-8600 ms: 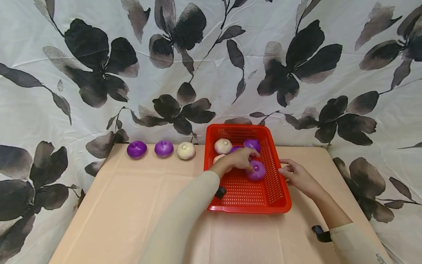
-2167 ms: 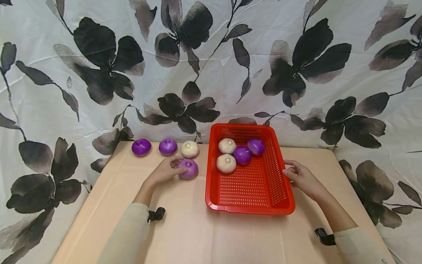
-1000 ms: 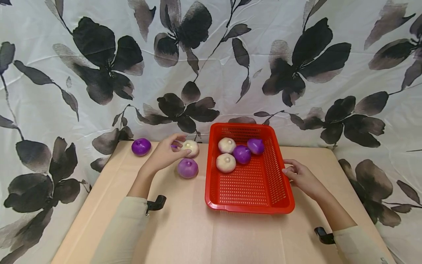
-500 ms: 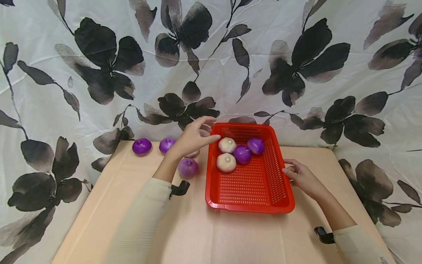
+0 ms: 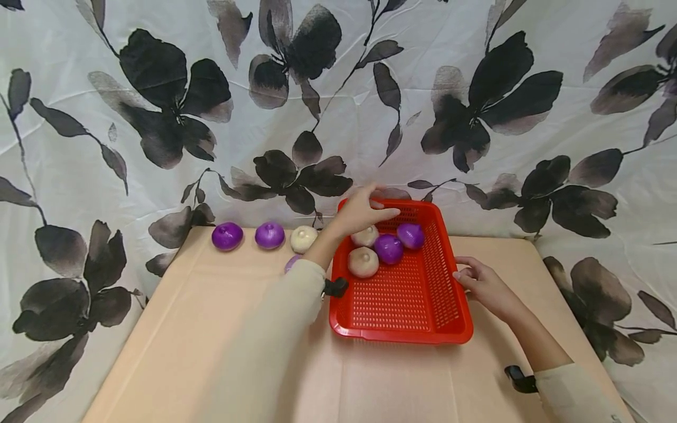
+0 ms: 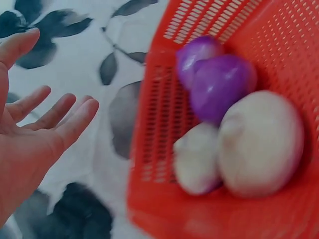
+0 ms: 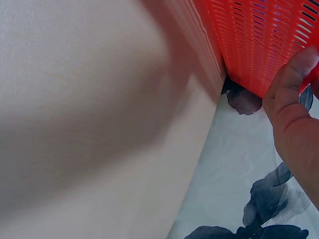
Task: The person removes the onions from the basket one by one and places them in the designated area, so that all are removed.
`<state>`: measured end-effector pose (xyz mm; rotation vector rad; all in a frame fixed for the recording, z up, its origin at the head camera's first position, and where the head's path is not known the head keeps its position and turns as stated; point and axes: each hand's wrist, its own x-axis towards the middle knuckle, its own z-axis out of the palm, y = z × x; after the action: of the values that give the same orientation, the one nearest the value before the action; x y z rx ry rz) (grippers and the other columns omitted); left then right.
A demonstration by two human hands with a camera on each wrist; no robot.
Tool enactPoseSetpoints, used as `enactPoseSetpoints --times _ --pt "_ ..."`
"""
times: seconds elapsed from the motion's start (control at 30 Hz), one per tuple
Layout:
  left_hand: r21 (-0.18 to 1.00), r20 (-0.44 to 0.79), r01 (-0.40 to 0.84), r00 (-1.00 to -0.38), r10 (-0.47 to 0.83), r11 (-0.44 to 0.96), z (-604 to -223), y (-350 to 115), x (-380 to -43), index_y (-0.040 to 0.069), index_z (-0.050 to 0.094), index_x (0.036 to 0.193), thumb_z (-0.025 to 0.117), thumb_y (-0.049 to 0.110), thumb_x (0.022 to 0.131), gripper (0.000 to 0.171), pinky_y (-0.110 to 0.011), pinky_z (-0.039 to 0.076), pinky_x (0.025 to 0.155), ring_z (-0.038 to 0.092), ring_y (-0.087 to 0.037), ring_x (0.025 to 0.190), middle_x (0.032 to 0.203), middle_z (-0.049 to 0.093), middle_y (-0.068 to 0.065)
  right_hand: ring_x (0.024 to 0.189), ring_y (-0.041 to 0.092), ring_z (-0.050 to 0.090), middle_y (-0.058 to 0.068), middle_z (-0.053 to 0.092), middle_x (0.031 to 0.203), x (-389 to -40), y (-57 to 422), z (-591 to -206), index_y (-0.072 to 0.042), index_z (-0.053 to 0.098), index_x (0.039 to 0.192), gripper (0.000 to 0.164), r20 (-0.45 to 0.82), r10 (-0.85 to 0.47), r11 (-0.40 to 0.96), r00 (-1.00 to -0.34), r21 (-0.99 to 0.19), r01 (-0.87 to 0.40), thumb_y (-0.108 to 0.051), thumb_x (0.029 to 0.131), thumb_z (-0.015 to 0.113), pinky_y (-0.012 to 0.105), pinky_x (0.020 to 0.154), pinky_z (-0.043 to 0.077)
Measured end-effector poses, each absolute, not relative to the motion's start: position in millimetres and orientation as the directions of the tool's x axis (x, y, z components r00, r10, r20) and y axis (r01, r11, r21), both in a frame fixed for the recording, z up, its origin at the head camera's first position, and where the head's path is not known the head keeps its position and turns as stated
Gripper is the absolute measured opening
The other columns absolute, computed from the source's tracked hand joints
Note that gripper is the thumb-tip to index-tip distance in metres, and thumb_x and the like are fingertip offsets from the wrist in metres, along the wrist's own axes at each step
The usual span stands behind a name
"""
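My left hand (image 5: 357, 214) is over the back left corner of a red plastic basket (image 5: 402, 338), its fingers spread and holding nothing. In the left wrist view its palm and loose fingers show beside the basket wall. Inside the basket lie two shiny purple onions (image 5: 388, 249) and two white, onion-shaped bulbs (image 5: 363, 262); the left hand partly overlaps the rear white one. My right hand (image 5: 483, 288) grips the basket's right rim, thumb (image 7: 304, 62) pressed against it in the right wrist view.
On the table (image 5: 211, 329), a row at the back left has two purple onions (image 5: 227, 236) and a white bulb (image 5: 304, 239). Another purple onion (image 5: 292, 263) sits in front, partly hidden by the left forearm. A floral cloth (image 5: 370, 117) hangs right behind the table.
My left hand took a purple onion from the basket, set it down before the row's white bulb and let go. It has since moved right, over the basket. The right hand stays on the rim.
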<state>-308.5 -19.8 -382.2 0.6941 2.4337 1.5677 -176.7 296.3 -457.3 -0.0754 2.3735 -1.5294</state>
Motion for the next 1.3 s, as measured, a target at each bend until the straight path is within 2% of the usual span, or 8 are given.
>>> enactPoseSetpoints --times 0.2,0.43,0.6,0.9,1.07,1.3 --pt "0.908 0.046 0.241 -0.871 0.490 0.342 -404.4 11.2 -325.9 0.010 0.054 0.146 0.079 0.036 0.090 0.066 -0.037 0.054 0.102 0.059 -0.030 0.126 0.139 0.060 -0.015 0.086 0.017 0.071 0.019 0.064 0.103 -177.4 296.0 -457.7 0.007 0.032 0.153 0.057 -0.218 -0.213 0.411 -0.953 -0.904 0.115 -0.018 0.107 0.055 0.034 0.078 0.064" --pt "0.881 -0.015 0.199 -0.894 0.447 0.429 -431.6 23.2 -340.6 0.002 0.052 0.143 0.079 0.035 0.091 0.067 -0.040 0.053 0.102 0.060 -0.026 0.114 0.136 0.062 -0.020 0.085 0.017 0.071 0.018 0.063 0.102 -177.9 295.6 -456.6 0.006 0.033 0.153 0.056 -0.221 -0.210 0.416 -0.952 -0.901 0.118 -0.017 0.107 0.055 0.035 0.078 0.064" --pt "0.879 -0.061 0.156 -0.901 0.429 0.451 -445.3 31.3 -343.0 0.002 0.052 0.141 0.079 0.029 0.091 0.063 -0.040 0.053 0.104 0.060 -0.025 0.110 0.133 0.063 -0.020 0.086 0.017 0.071 0.017 0.064 0.102 -177.9 297.3 -456.3 0.007 0.033 0.153 0.057 -0.220 -0.215 0.413 -0.951 -0.904 0.116 -0.018 0.107 0.055 0.035 0.077 0.064" --pt "0.773 -0.083 0.262 -0.861 0.501 0.578 -452.2 50.4 -339.4 0.000 0.052 0.141 0.083 0.033 0.088 0.070 -0.035 0.050 0.106 0.060 -0.023 0.112 0.134 0.064 -0.015 0.086 0.017 0.072 0.019 0.065 0.102 -175.7 301.8 -456.4 0.007 0.033 0.153 0.056 -0.219 -0.217 0.418 -0.951 -0.901 0.112 -0.017 0.107 0.056 0.035 0.077 0.064" --pt "0.726 -0.136 0.245 -0.865 0.484 0.643 -458.7 53.5 -338.0 0.002 0.052 0.141 0.084 0.037 0.086 0.073 -0.038 0.049 0.110 0.060 -0.024 0.120 0.135 0.062 -0.013 0.087 0.017 0.072 0.017 0.065 0.103 -178.3 298.0 -458.7 0.007 0.034 0.152 0.057 -0.225 -0.225 0.407 -0.948 -0.906 0.119 -0.018 0.107 0.056 0.035 0.078 0.064" --pt "0.730 -0.163 0.216 -0.867 0.472 0.649 -467.4 57.2 -336.6 0.003 0.051 0.143 0.086 0.038 0.084 0.077 -0.044 0.051 0.109 0.061 -0.027 0.120 0.133 0.062 -0.013 0.089 0.020 0.072 0.022 0.065 0.108 -179.1 296.8 -458.9 0.005 0.033 0.154 0.057 -0.241 -0.207 0.439 -0.948 -0.889 0.130 -0.019 0.107 0.056 0.034 0.077 0.064"
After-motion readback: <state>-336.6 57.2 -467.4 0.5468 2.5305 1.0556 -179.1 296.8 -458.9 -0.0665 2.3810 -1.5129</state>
